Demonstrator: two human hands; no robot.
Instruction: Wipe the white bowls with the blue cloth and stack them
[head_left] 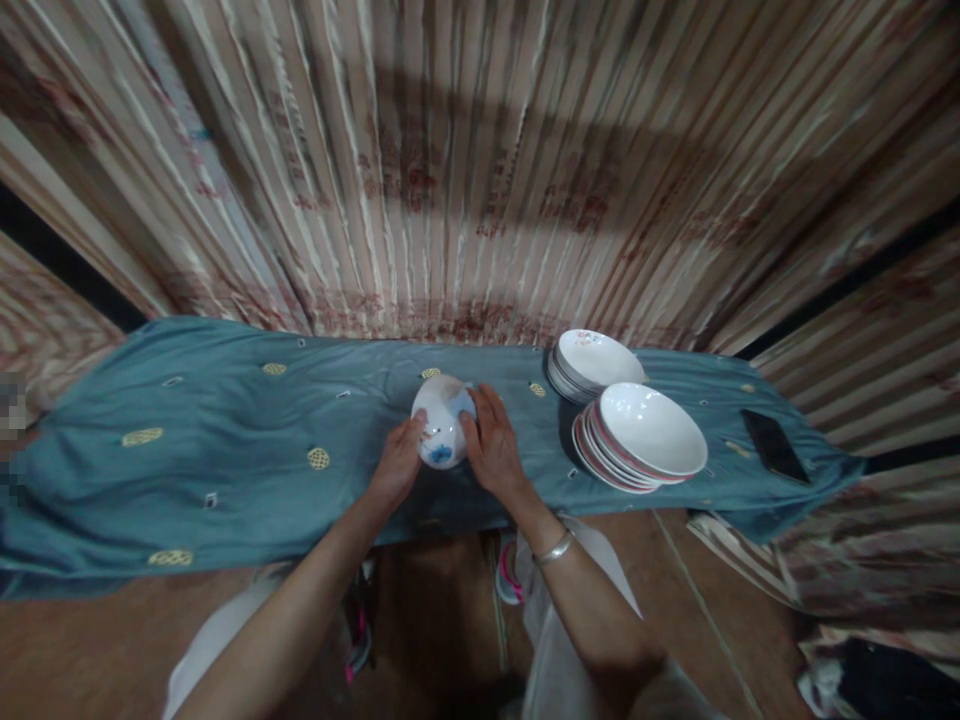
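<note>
Between my two hands is a round white bowl (441, 449) with a blue flower print, just above or on the cloth-covered table. My left hand (400, 462) grips its left side, thumb on the surface. At the opposite side, my right hand (493, 440) is closed on the bowl, its fingers over the upper right edge. A pale blue patch shows beside the right fingers; whether it is a cloth or part of the print, I cannot tell. A stack of white bowls with reddish rims (652, 430) stands right of my right hand.
Behind that stack is a second pile of white dishes with a floral print (598, 358). A black phone (775, 446) lies near the right end of the teal tablecloth (247, 440). Patterned curtains (465, 180) hang behind the table, with dark poles at both sides.
</note>
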